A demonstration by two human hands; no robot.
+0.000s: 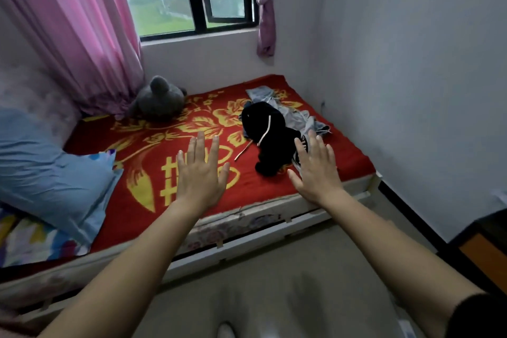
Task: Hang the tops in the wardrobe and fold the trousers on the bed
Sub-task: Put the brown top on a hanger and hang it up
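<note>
Fingers (199,145) on both your hands are straight and spread wide, holding nothing. Your left hand (201,175) is palm-down over the red bed blanket with yellow flower pattern (260,189), near the bed's front edge. Your right hand (318,170) is at the right edge of the crumpled black garment with a white drawstring (263,143); can't tell if it touches. Black-and-white printed fabric shows just under that hand's fingertips. The pile of pale blue denim clothing (290,115) lies just behind the black garment, touching it, on the bed's far right side by the wall. The grey plush toy (159,101) sits at the far left of the bed, below the pink curtain (76,22). The light blue pillow (49,173) lies on the left end of the bed.
</note>
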